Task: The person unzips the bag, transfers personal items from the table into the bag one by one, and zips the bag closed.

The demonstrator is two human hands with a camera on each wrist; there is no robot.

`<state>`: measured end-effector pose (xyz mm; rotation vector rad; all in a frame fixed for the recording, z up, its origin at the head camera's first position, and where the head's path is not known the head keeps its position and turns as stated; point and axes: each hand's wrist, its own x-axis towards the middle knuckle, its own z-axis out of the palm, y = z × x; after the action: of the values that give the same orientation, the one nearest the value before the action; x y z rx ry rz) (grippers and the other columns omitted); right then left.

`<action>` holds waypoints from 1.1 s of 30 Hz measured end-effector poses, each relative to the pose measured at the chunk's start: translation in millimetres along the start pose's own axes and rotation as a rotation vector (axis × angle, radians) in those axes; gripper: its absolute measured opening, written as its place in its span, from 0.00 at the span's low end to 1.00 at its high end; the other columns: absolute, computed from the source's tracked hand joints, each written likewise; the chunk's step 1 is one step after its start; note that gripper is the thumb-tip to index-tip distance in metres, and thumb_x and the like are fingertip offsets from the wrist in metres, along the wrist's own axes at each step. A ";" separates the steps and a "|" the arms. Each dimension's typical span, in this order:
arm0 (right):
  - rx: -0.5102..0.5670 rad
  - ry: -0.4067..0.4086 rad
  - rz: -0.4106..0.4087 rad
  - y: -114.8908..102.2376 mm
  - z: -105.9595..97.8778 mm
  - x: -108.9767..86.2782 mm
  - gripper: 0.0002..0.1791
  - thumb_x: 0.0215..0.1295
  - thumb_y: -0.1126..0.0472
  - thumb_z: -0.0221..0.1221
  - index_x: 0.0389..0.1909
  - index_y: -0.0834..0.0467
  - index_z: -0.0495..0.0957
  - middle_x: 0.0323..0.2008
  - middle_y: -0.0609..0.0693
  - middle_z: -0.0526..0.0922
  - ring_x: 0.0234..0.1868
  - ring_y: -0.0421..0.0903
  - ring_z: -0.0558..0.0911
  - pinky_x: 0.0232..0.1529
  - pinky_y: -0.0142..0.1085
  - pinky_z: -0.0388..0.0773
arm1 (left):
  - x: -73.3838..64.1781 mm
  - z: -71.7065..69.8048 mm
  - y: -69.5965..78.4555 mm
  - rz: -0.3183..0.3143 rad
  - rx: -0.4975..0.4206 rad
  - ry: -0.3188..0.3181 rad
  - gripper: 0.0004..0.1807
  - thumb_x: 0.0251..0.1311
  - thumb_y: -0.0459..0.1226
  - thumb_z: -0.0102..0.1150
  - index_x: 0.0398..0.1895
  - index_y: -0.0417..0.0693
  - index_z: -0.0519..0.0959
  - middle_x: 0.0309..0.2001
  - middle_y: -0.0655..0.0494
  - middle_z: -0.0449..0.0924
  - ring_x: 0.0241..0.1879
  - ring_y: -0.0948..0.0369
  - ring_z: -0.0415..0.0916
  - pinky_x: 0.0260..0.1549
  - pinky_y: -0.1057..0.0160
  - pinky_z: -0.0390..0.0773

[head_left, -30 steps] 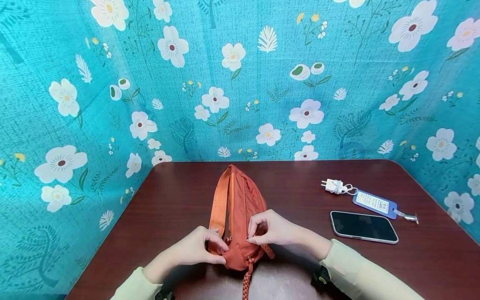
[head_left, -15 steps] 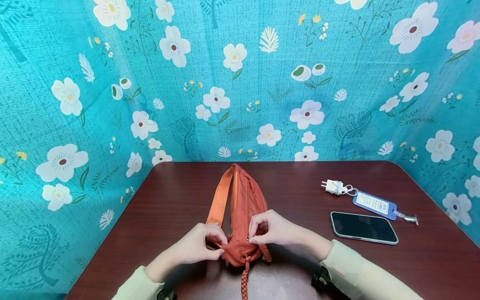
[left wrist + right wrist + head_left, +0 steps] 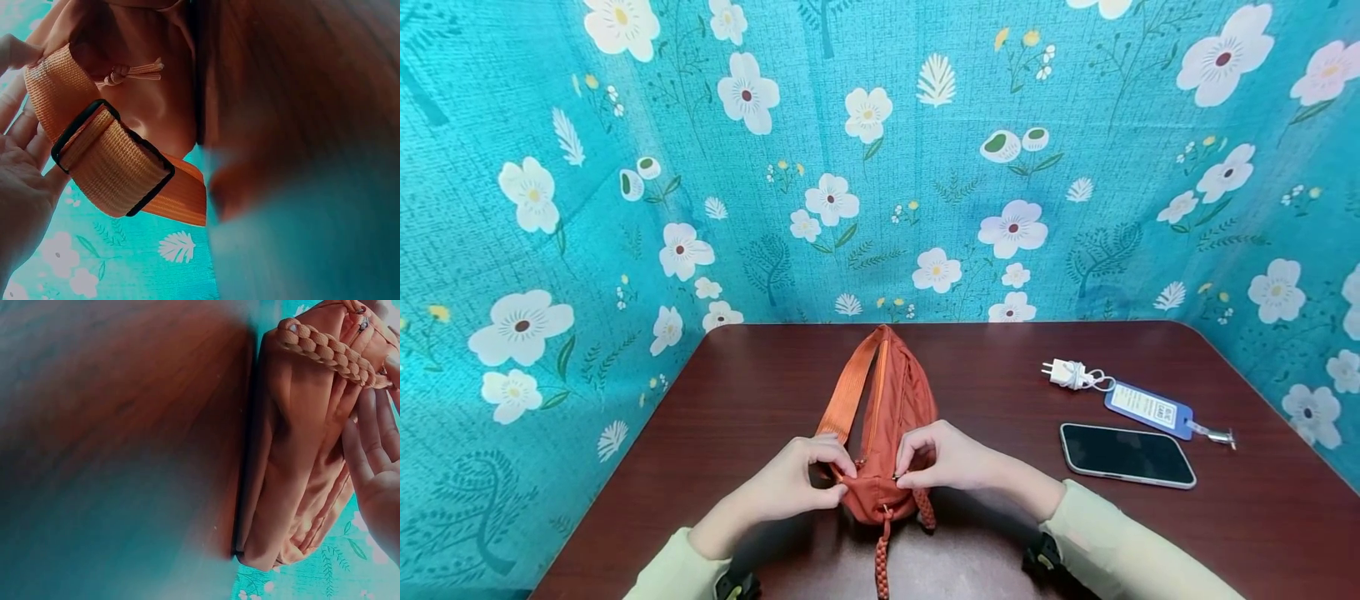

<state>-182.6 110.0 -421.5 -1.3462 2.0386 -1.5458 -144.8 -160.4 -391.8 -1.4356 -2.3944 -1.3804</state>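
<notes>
A rust-orange sling bag (image 3: 904,408) lies on the dark wooden table, its narrow tip pointing away. My left hand (image 3: 786,482) pinches the fabric at the bag's near left corner between thumb and fingers. On the other side, my right hand (image 3: 951,457) pinches the small pull at the near end of the long zip on top. An orange webbing strap (image 3: 847,400) loops along the left side; in the left wrist view it carries a black slide buckle (image 3: 72,129) beside my left fingers. One braided zip pull (image 3: 882,557) hangs at the near end, and another braided pull (image 3: 328,350) crosses the right side.
Right of the bag lie a white charger plug (image 3: 1067,372) with a wound cable, a blue card holder (image 3: 1148,407) with a metal clip, and a phone (image 3: 1127,455) with a dark screen. A teal floral cloth (image 3: 880,167) hangs behind the table.
The bag has turned slightly: its far tip has shifted right and its near end left and a little away. My left hand has moved slightly up with the corner; my right hand stays put.
</notes>
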 end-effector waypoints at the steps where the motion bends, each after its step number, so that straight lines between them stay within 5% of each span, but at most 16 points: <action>1: -0.013 -0.002 -0.002 -0.5 -0.7 -0.1 0.02 0.58 0.68 0.67 0.31 0.61 0.83 0.30 0.48 0.83 0.32 0.36 0.79 0.32 0.41 0.80 | 1.8 -1.4 4.9 0.010 0.002 0.000 0.15 0.45 0.19 0.63 0.31 0.46 0.82 0.31 0.57 0.80 0.32 0.60 0.73 0.26 0.56 0.77; 7: -0.118 -0.016 -0.021 -7.9 -6.9 2.8 0.04 0.59 0.65 0.67 0.31 0.52 0.85 0.30 0.41 0.82 0.32 0.37 0.79 0.30 0.36 0.78 | 8.6 -8.2 22.2 0.034 0.020 0.003 0.14 0.44 0.19 0.63 0.31 0.44 0.82 0.31 0.56 0.80 0.32 0.61 0.74 0.28 0.58 0.75; 15: -0.197 -0.029 -0.033 -21.4 -19.7 13.1 0.02 0.61 0.59 0.67 0.30 0.50 0.84 0.30 0.39 0.82 0.33 0.38 0.80 0.36 0.37 0.79 | 9.5 -9.0 20.4 0.053 0.011 0.010 0.14 0.44 0.19 0.64 0.32 0.43 0.83 0.31 0.55 0.81 0.33 0.60 0.74 0.28 0.57 0.75; 23: -0.239 -0.025 -0.045 -28.7 -22.6 31.4 0.02 0.60 0.58 0.68 0.34 0.49 0.85 0.32 0.38 0.82 0.35 0.39 0.79 0.37 0.37 0.78 | 0.7 -4.4 -14.7 0.022 0.023 0.001 0.14 0.48 0.23 0.66 0.35 0.49 0.84 0.34 0.60 0.81 0.35 0.64 0.74 0.29 0.60 0.75; 33: -0.442 -0.066 -0.113 -25.2 -17.1 41.2 0.09 0.60 0.55 0.67 0.41 0.51 0.87 0.40 0.35 0.83 0.43 0.36 0.73 0.45 0.33 0.71 | -0.2 -7.2 -15.3 0.032 0.064 -0.004 0.14 0.50 0.26 0.67 0.37 0.53 0.85 0.35 0.65 0.81 0.36 0.66 0.74 0.33 0.62 0.76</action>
<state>-203.4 88.3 -380.0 -1.6622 2.3903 -1.1059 -158.5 -168.3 -397.8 -1.4560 -2.3838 -1.2832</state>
